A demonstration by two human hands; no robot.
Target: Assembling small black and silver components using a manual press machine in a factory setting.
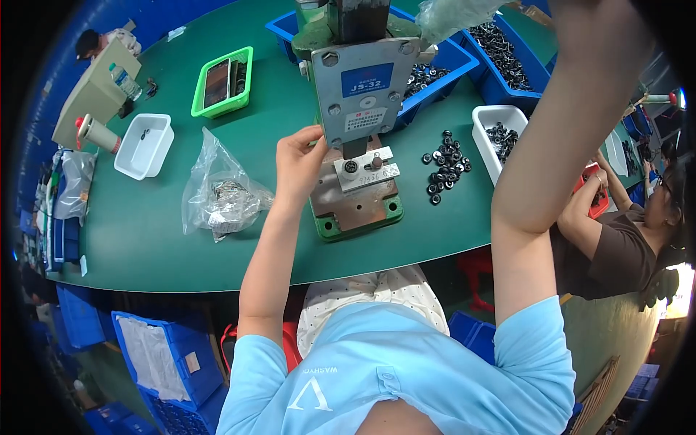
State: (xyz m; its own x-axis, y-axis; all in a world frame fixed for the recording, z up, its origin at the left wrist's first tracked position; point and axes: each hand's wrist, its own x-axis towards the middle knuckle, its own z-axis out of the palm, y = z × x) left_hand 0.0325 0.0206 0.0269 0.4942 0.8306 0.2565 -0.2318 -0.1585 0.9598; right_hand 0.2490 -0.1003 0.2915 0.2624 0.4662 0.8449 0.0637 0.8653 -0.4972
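My left hand (299, 161) is at the left side of a bench press (360, 94), its fingers bent together by the front plate. Part of the fingertips is hidden by the plate, so what they hold, if anything, I cannot make out. Under the black ram, a metal fixture block (368, 171) lies on the press's base (360, 226). In the block sits a small round black part (351, 166). My right forearm reaches up along the right side, and that hand is beyond the top edge. Loose black round parts (451, 168) lie right of the press.
A clear bag of metal parts (230, 199) lies left of the press. White trays (144, 146) (487, 145), a green basket (222, 82) and blue bins (500, 90) stand around. A co-worker (616, 239) sits at the right; the table's near edge curves before me.
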